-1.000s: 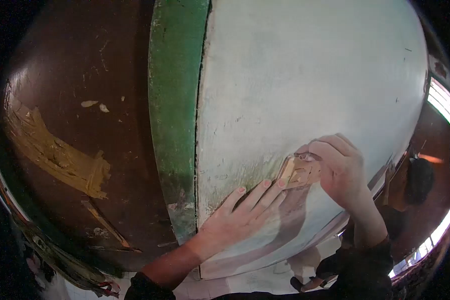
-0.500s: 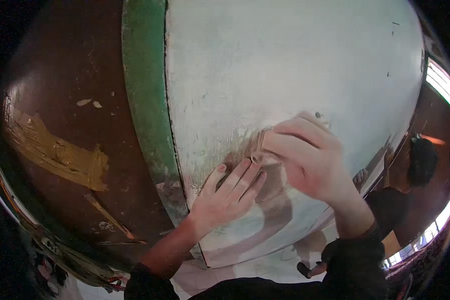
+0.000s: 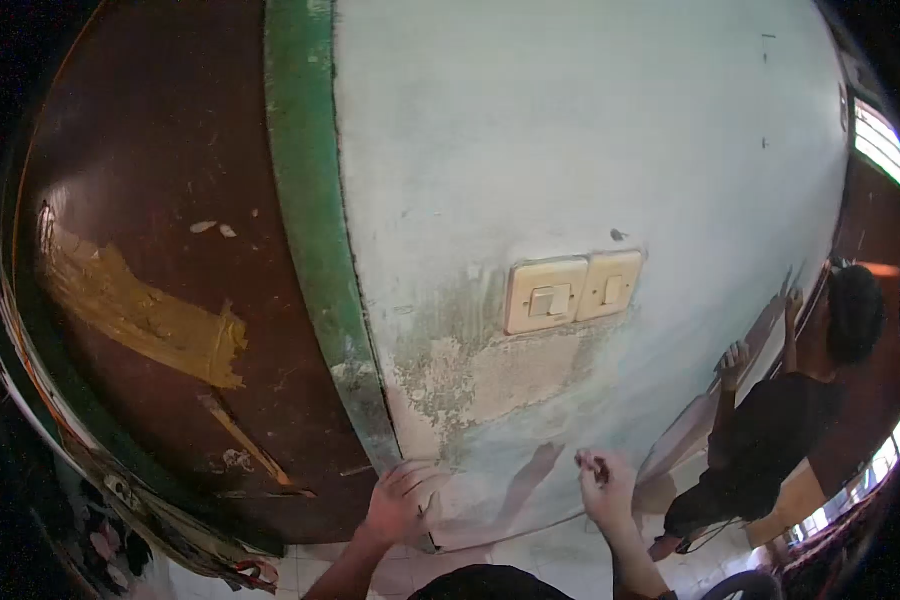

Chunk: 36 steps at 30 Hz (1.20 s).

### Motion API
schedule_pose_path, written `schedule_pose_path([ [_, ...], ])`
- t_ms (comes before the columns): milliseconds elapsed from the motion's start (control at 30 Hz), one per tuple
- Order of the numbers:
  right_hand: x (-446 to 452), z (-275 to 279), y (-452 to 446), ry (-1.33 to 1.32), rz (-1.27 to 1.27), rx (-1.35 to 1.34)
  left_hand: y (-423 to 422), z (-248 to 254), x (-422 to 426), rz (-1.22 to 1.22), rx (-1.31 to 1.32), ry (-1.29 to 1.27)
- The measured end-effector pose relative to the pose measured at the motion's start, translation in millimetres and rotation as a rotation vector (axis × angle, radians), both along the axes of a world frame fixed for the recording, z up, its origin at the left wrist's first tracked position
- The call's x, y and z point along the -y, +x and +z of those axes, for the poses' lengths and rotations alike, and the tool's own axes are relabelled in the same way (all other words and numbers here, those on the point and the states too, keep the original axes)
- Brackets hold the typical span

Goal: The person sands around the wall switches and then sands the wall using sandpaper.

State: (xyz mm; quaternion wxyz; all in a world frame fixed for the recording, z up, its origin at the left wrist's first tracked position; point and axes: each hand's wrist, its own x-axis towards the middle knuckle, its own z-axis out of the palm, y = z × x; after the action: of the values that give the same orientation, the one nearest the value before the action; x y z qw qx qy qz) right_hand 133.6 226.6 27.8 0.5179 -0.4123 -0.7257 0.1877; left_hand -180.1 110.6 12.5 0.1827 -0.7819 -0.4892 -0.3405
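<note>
Two cream light switches, a wider switch plate (image 3: 521, 313) and a narrower switch plate (image 3: 625, 268), sit side by side on the pale wall (image 3: 570, 130). Below them is a rough, stained patch of bare plaster (image 3: 520, 375). My left hand (image 3: 402, 503) is low beside the foot of the green door frame (image 3: 305, 190), its fingers loosely bent and the thumb apart, with nothing visible in it. To its right, under the switches, my right hand (image 3: 610, 488) is raised with fingertips pinched together. A small dark spot shows at the fingertips, too small to name.
On the left stands a brown door (image 3: 160, 120) with a strip of tan tape (image 3: 150, 315) across it. At the right, another person in dark clothes (image 3: 780, 430) has both hands raised at the wall. Pale floor tiles (image 3: 540, 560) lie below.
Both hands have come off the wall and dropped down and apart, uncovering the switches. My left hand lay flat on the plaster before; my right was pinched beside it.
</note>
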Motion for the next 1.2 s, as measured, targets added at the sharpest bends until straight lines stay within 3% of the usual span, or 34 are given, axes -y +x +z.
schedule_pose_path([
  [67,18.6,-2.1,-3.1,-0.007,0.013,0.012,9.2,-27.8,12.7,0.041,0.561,-0.356],
  [200,41.1,0.9,-16.1,0.043,0.125,0.144,46.3,-3.8,20.9,-0.066,0.723,-0.583],
  [267,46.6,3.8,-28.2,0.035,0.211,0.138,61.7,24.6,13.5,-0.219,0.606,-0.412],
  [400,60.8,13.0,-47.4,0.081,0.370,0.154,72.8,33.1,9.1,-0.281,0.559,-0.436],
  [467,70.0,18.2,-52.0,0.104,0.395,0.126,71.3,29.5,12.0,-0.315,0.824,-0.738],
  [600,86.8,12.3,-55.6,0.100,0.363,0.191,65.8,16.5,21.7,-0.391,0.852,-0.666],
  [800,116.6,-15.2,-57.6,0.027,0.331,0.230,63.9,-0.4,37.8,-0.431,1.158,-0.999],
  [867,124.0,-19.1,-55.9,-0.029,0.324,0.233,67.4,-14.3,41.1,-0.530,1.388,-1.085],
  [967,133.9,-21.0,-52.3,-0.072,0.326,0.187,63.6,-13.8,46.0,-0.507,1.178,-1.111],
  [1200,129.8,-29.8,-55.0,-0.227,0.425,-0.016,60.7,-17.0,53.4,-0.300,1.072,-1.029],
])
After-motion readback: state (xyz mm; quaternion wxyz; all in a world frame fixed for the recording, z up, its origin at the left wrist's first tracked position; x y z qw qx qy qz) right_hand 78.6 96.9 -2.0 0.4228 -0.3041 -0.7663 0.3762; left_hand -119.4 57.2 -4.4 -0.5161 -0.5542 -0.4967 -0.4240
